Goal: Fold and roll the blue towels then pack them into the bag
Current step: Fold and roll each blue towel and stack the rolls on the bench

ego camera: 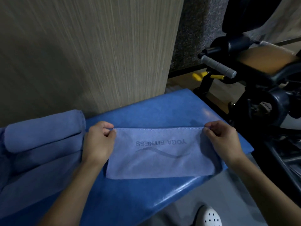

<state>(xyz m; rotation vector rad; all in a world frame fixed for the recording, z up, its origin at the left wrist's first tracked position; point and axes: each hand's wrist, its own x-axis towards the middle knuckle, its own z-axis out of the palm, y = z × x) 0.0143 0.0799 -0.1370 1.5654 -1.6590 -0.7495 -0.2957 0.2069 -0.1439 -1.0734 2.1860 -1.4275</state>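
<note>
Squarely on the blue padded counter (146, 110), a folded blue towel (160, 162) printed "YOGA FITNESS" lies flat, its lettering upside down to me. My left grip (99, 141) pinches the towel's far left corner and my right grip (223, 139) its far right corner, fingers curled, with the cloth stretched between them and running back toward me. Rolled blue towels (44, 132) rest just beside my left grip, along the counter's left edge. A black exercise machine (244, 70) stands beyond the right edge.
</note>
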